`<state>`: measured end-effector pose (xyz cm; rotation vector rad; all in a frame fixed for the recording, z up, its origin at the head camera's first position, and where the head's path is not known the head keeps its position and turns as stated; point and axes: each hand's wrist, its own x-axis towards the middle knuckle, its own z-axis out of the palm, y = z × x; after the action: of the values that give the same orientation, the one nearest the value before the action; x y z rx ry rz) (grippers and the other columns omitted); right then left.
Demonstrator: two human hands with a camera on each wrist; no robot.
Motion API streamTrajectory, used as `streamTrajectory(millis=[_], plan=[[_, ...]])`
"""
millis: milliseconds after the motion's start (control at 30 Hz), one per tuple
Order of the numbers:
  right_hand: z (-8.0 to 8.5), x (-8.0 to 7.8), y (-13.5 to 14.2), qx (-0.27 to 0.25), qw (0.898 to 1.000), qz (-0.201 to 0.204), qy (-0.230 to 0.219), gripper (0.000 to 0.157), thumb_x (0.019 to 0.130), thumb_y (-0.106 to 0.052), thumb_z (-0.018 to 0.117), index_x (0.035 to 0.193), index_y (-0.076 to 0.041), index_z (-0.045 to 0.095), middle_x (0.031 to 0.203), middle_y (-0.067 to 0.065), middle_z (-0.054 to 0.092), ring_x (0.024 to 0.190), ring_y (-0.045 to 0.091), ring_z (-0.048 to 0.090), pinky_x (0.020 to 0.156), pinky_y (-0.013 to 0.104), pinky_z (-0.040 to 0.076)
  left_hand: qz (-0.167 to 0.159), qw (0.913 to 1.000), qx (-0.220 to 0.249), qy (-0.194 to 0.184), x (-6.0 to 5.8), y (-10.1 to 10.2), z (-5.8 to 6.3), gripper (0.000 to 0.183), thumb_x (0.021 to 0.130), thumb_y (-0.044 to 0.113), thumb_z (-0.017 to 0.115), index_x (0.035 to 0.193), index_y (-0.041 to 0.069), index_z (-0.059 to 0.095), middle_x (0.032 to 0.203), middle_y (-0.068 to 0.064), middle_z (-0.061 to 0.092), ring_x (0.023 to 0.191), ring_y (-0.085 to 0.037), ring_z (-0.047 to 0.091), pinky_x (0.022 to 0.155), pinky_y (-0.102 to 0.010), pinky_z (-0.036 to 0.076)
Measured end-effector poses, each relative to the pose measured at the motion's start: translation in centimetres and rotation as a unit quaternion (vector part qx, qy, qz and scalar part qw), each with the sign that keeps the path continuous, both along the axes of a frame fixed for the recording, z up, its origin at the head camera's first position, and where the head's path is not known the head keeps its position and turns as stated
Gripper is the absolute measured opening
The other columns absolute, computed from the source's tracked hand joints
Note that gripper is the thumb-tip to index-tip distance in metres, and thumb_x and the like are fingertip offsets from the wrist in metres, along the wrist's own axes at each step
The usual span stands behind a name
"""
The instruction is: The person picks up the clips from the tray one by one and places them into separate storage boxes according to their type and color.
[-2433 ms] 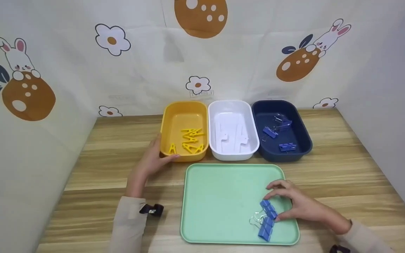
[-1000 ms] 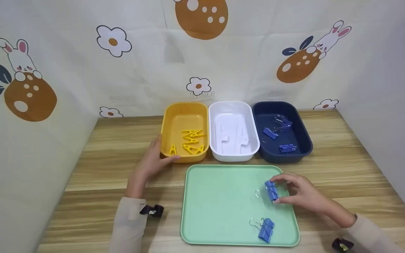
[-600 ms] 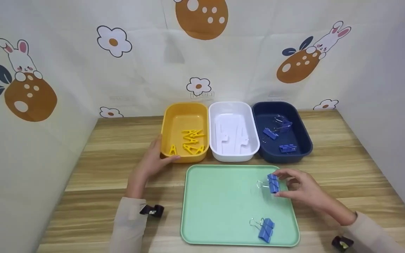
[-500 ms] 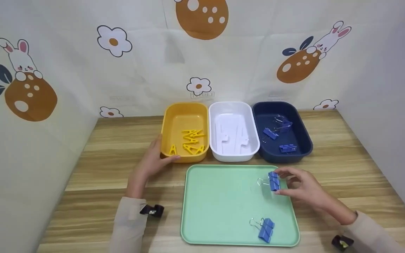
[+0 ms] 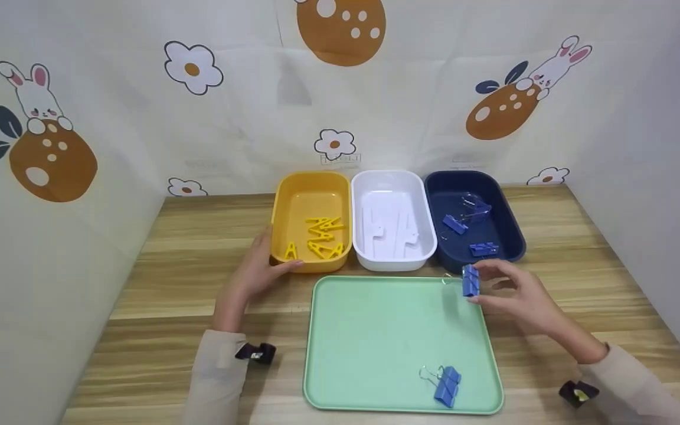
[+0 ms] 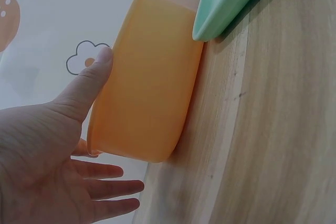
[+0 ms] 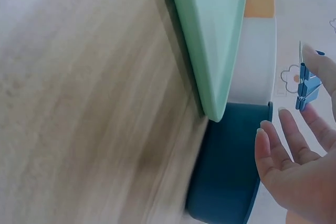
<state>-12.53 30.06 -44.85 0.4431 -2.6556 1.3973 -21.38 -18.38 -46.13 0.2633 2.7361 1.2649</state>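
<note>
My right hand (image 5: 526,298) pinches a blue binder clip (image 5: 470,281) between thumb and fingertips, raised over the far right corner of the green tray (image 5: 399,342). The right wrist view shows this binder clip (image 7: 308,85) held clear, its wire handle sticking out. A second blue binder clip (image 5: 447,386) lies near the tray's front right. My left hand (image 5: 252,268) rests at the near left corner of the yellow bin (image 5: 310,267). Its thumb touches the rim and the other fingers extend loosely along the side, as the left wrist view shows this hand (image 6: 58,145).
Just beyond the right hand stands a navy bin (image 5: 508,227) with several blue binder clips. Between it and the yellow bin, a white bin (image 5: 390,264) holds white pieces. Several yellow clothespins (image 5: 322,236) lie in the yellow bin. A patterned backdrop (image 5: 245,118) rises behind.
The right hand has picked one blue binder clip off the tray and carried it away from the body, up to the navy bin's near edge. The left hand has stayed in place.
</note>
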Motion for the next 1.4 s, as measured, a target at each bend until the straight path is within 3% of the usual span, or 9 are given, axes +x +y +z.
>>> streamTrajectory(millis=[200,400,600,900,1400], plan=[[0.5,-1.1,0.5,-0.035,0.999,-0.007,0.004,0.050,0.082,0.004,0.087,0.128,0.004,0.068,0.112,0.014,0.072,0.099,0.008,0.067,0.084,0.018,0.058,0.002,1.0000,0.003,-0.005,0.0,0.0,-0.1,0.106,0.096,0.038,0.080,0.170,0.008,0.011,0.173,-0.021,0.020,0.158,-0.038,0.025,0.131,-0.055,0.019],[1.0,-2.3,1.0,-0.036,0.999,-0.027,0.016,0.049,0.082,0.005,0.086,0.127,0.005,0.068,0.112,0.017,0.072,0.096,0.005,0.066,0.081,0.017,0.057,0.008,0.9998,0.003,-0.018,0.1,0.0,0.0,0.109,0.095,0.041,0.080,0.171,0.012,0.007,0.174,-0.020,0.018,0.160,-0.037,0.023,0.131,-0.055,0.018],[1.4,-3.2,1.4,-0.040,0.998,-0.035,0.018,0.048,0.082,0.006,0.086,0.126,0.006,0.067,0.108,0.010,0.073,0.094,0.005,0.066,0.079,0.016,0.056,0.007,0.9998,0.004,-0.016,0.1,0.1,0.0,0.108,0.094,0.042,0.080,0.171,0.014,0.009,0.174,-0.019,0.019,0.160,-0.037,0.023,0.131,-0.056,0.018],[2.1,-4.8,2.1,-0.025,0.998,-0.064,0.012,0.051,0.081,0.004,0.088,0.128,0.007,0.066,0.112,0.018,0.072,0.094,-0.002,0.064,0.079,0.013,0.055,-0.010,0.9999,0.008,0.003,0.0,-0.1,-0.1,0.105,0.096,0.036,0.080,0.169,0.007,0.011,0.170,-0.025,0.023,0.156,-0.039,0.028,0.130,-0.056,0.020],[3.8,-6.6,3.3,0.013,0.997,-0.076,-0.002,0.053,0.088,-0.011,0.087,0.134,0.005,0.064,0.119,0.021,0.069,0.096,-0.002,0.063,0.080,0.008,0.052,-0.002,0.9999,0.016,-0.002,0.0,0.0,-0.1,0.104,0.094,0.038,0.081,0.170,0.013,0.015,0.171,-0.021,0.025,0.156,-0.037,0.029,0.130,-0.055,0.020]])
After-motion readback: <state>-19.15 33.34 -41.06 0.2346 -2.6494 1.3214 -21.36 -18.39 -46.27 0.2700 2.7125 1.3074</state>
